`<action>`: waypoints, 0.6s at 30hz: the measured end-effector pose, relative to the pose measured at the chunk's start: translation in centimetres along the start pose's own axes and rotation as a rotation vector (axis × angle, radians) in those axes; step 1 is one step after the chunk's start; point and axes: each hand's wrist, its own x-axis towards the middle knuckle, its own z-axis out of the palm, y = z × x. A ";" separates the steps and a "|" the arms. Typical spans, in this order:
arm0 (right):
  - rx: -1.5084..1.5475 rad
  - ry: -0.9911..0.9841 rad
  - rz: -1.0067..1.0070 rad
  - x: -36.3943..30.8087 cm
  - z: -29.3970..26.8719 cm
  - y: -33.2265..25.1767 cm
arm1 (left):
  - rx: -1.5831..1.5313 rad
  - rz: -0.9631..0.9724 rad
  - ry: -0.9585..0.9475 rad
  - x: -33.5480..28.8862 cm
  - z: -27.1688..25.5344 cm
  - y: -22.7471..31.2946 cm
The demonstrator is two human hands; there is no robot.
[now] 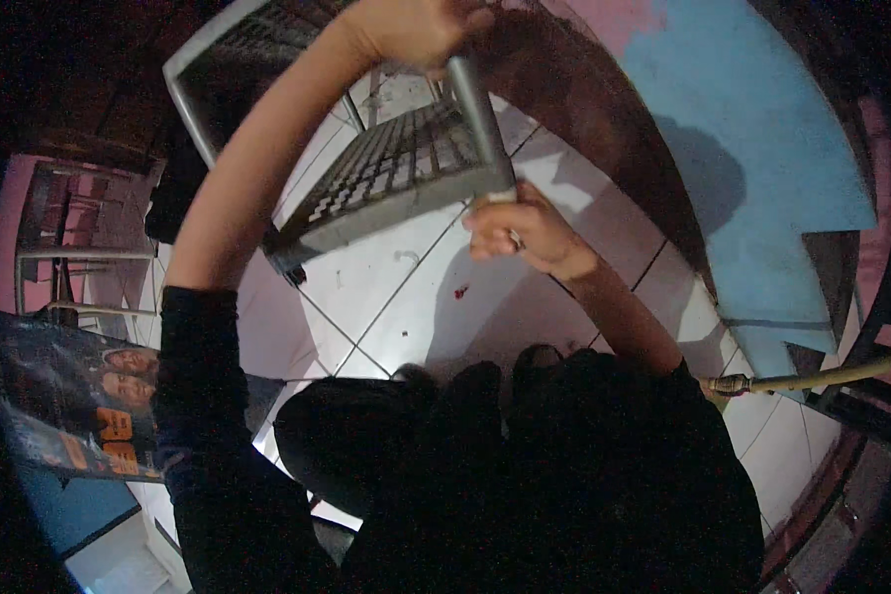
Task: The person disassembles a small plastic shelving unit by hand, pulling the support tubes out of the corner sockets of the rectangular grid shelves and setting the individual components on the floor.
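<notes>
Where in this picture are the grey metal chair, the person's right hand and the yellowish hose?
Grey metal chair with slatted seat (396, 163), head view, on the seat.
Right hand (525, 233), head view, on the knuckles.
Yellowish hose (822, 376), head view, mid-length.

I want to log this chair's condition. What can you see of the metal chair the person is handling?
The metal chair is grey, with a tubular frame and a perforated mesh seat, and looks painted and dull. It is lifted and tilted above the white tiled floor, legs pointing away. The left hand grips one tube near the top; the right hand holds the frame at the seat's corner. Its far end fades into shadow.
</notes>
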 end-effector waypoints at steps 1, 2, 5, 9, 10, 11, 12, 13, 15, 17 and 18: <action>-0.120 0.226 -0.021 -0.1 0.8 -0.1 | -0.050 0.010 -0.019 -0.4 -0.2 -0.5; -0.115 0.226 -0.012 0.3 1.0 0.1 | -0.056 0.003 -0.022 -0.7 -0.3 -0.8; -0.269 0.317 -0.121 0.4 0.8 0.3 | -0.045 0.007 -0.023 -0.5 -0.4 -0.9; -0.205 0.088 -0.025 -0.2 0.0 0.8 | -0.037 -0.007 -0.048 0.0 -1.3 0.3; -0.093 -0.027 0.059 -0.3 -0.4 0.9 | -0.032 -0.004 -0.048 0.3 -1.5 0.7; 0.073 -0.090 0.109 -0.3 -1.0 1.4 | -0.030 -0.014 -0.040 0.5 -1.4 1.2; 0.075 -0.094 0.111 -0.2 -1.5 2.0 | -0.032 -0.029 -0.035 0.3 -1.4 1.7; 0.082 -0.151 0.115 0.0 -2.1 2.4 | -0.045 -0.025 -0.059 0.0 -1.2 1.9; 0.089 -0.209 0.126 0.2 -1.8 2.3 | -0.052 -0.011 0.000 -0.5 -0.1 1.0; -0.157 0.102 -0.053 0.3 -0.3 1.2 | -0.033 -0.017 -0.050 -0.2 -0.8 0.5; -0.155 0.104 -0.048 0.6 0.1 1.1 | -0.037 -0.021 -0.050 -0.1 -1.0 0.1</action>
